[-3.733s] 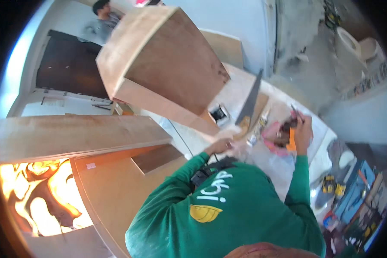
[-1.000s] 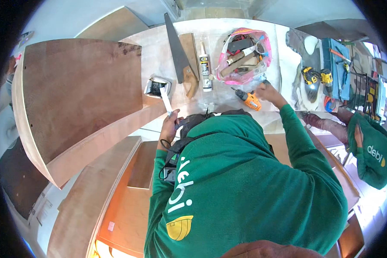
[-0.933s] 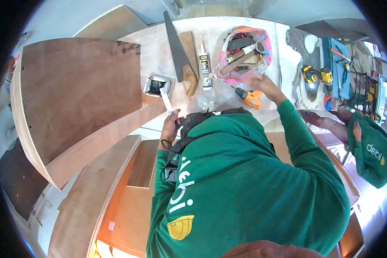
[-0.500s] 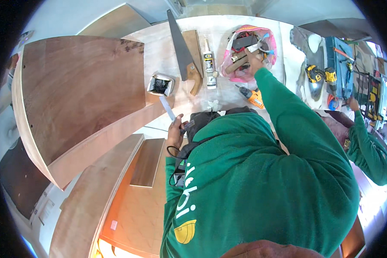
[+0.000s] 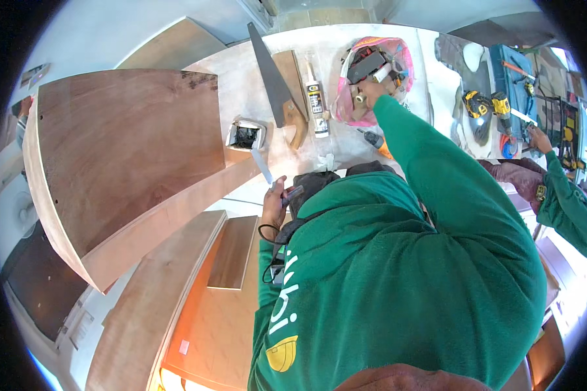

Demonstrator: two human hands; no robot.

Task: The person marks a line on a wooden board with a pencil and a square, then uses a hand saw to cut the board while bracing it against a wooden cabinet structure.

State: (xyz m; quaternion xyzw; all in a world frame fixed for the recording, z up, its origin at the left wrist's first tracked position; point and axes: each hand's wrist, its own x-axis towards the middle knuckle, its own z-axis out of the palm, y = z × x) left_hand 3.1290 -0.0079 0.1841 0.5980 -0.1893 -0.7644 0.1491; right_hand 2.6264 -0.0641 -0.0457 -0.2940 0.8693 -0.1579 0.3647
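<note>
Left hand (image 5: 275, 201): we hold a pale-bladed tool (image 5: 262, 167), fingers closed round it, blade near the white box (image 5: 261, 137). Right hand (image 5: 370, 92): inside the pink-rimmed bag (image 5: 340, 113) on the table (image 5: 238, 78); its grip, we cannot tell.

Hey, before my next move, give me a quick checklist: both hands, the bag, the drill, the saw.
1. Left hand has hold of the pale flat strip: ok, closed around its lower end.
2. Right hand has a grip on something: cannot tell; it is inside the bag's mouth, its grasp unclear.
3. Pink-rimmed bag open: ok, its contents show.
4. Orange drill fully visible: not ok, your right sleeve hides part of it.
5. Handsaw clear of both hands: ok, it lies left of the cartridge.
</note>
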